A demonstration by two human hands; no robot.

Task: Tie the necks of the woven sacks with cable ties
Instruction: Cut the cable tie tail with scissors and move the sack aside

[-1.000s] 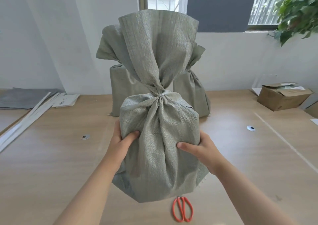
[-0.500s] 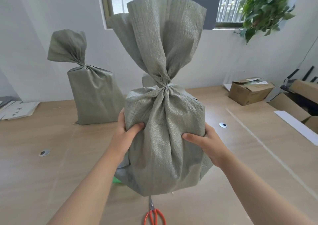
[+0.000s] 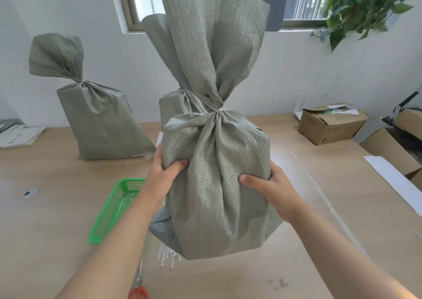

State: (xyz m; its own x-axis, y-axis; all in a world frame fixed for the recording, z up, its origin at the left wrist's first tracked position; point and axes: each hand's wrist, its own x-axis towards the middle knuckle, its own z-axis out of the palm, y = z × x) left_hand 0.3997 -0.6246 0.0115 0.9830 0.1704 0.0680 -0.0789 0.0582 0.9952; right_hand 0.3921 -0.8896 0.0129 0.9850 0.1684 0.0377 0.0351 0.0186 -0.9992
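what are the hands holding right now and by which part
Both hands hold the front woven sack by its body, below the tied neck: the left hand grips its left side, the right hand its right side, thumbs on the front.

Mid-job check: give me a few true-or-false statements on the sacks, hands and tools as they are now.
1. The left hand and right hand both grip the front sack. True.
2. That sack's neck gapes open. False: it is gathered tight.
3. The green basket lies right of the sack. False: it lies left.
4. Red-handled scissors lie on the table near the person. True.
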